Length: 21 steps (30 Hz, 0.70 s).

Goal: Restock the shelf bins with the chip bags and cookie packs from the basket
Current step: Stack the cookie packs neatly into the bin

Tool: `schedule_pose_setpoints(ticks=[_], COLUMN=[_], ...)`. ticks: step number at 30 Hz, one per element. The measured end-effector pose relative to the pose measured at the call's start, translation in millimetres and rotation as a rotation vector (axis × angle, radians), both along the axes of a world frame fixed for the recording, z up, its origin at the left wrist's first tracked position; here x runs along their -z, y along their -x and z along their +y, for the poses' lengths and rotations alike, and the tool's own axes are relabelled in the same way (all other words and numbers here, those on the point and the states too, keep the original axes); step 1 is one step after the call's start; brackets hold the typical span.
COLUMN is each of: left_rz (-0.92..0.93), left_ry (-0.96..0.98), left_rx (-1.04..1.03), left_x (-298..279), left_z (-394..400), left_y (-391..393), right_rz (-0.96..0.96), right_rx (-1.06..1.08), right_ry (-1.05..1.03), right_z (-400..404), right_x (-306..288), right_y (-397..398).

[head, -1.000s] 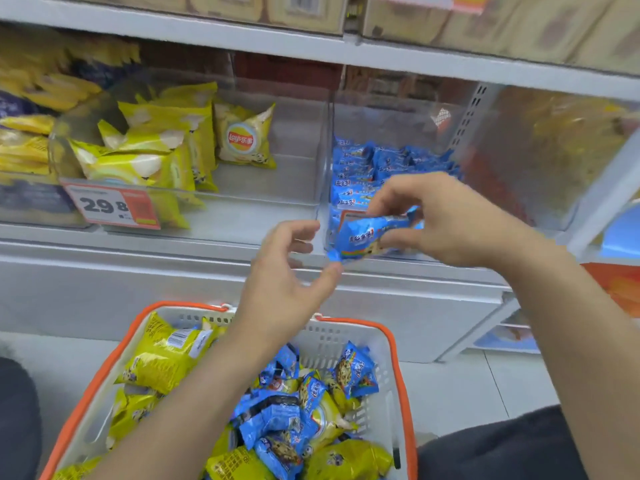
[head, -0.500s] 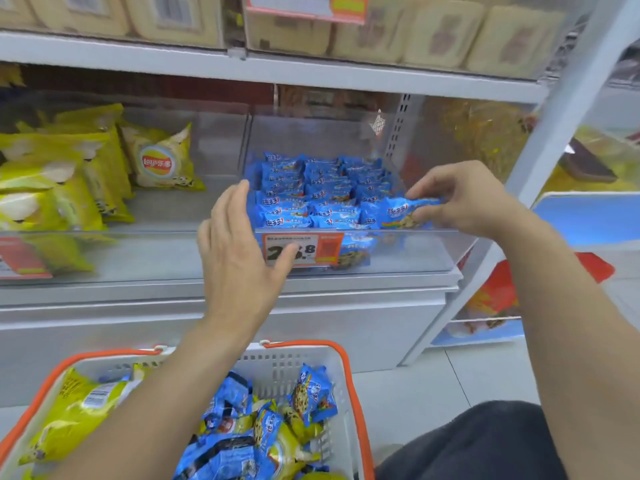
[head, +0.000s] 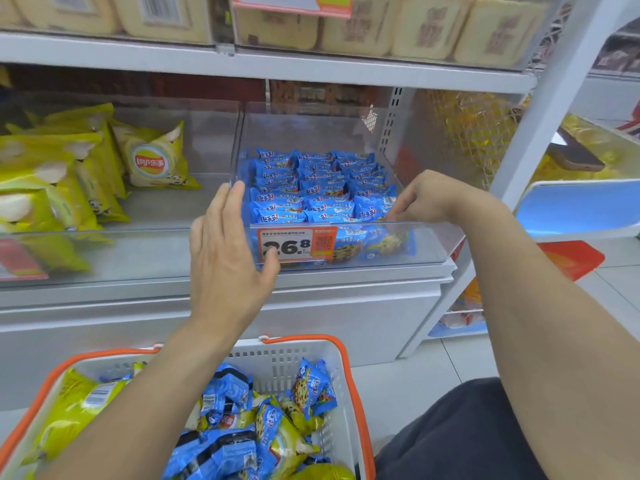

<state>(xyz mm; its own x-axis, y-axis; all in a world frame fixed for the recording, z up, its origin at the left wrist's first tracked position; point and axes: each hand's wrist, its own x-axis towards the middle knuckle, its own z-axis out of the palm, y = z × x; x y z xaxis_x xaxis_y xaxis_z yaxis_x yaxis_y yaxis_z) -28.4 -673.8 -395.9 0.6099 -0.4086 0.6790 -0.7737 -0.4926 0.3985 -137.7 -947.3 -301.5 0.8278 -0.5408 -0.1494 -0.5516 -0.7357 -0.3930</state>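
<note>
A clear shelf bin [head: 427, 242] holds neat rows of blue cookie packs [head: 311, 188]. My right hand [head: 429, 199] reaches over its front right corner, fingertips pinched on the end of a cookie pack [head: 370, 212] lying in the front row. My left hand [head: 228, 258] is open and flat against the bin's front left corner, beside the orange price tag [head: 294, 244]. To the left, another clear bin holds yellow chip bags [head: 152, 157]. Below, the orange-rimmed white basket [head: 346, 344] contains yellow chip bags [head: 72, 407] and blue cookie packs [head: 311, 386].
A shelf above carries beige packaged goods [head: 381, 26]. A white upright post [head: 540, 109] stands right of the cookie bin, with more shelving beyond it. My knee in dark clothing [head: 485, 438] is at the lower right, beside the basket, on a tiled floor.
My right hand carried the cookie pack over the bin's front wall and lowered it into the front right row. My left hand rose from the basket to the bin's front left corner.
</note>
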Motion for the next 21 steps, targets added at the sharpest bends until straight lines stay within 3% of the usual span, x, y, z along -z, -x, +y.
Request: schedule_pose_setpoints(ticks=[6,8,11,14,17,21], left_rz=[0.051,0.125,0.101,0.155,0.515,0.932], left_ry=[0.008,0.100,0.296,0.348,0.200,-0.327], left_rx=[0.077,0.108,0.116,0.140,0.147,0.224], left_x=[-3.8,-7.4,-10.8,3.8,35.6,93.1], left_z=[5.8,7.3,14.9,29.9,48.0,86.3], left_y=[-0.4,5.2,20.5,39.4,53.1,62.7], right_rz=[-0.038,-0.100,-0.290,-0.515,-0.499,-0.194], right_rx=[0.033,0.054,0.053,-0.100,-0.339,-0.587], right_ry=[-0.109,-0.019,0.174,0.012,-0.121,-0.150], right_z=[2.2,3.7,17.9,51.7,93.5,152.5], right_x=[-7.4,-7.2,-10.7,-16.8,-13.5,17.3], right_y=[9.8,12.8,16.4,14.9,9.5,-6.7])
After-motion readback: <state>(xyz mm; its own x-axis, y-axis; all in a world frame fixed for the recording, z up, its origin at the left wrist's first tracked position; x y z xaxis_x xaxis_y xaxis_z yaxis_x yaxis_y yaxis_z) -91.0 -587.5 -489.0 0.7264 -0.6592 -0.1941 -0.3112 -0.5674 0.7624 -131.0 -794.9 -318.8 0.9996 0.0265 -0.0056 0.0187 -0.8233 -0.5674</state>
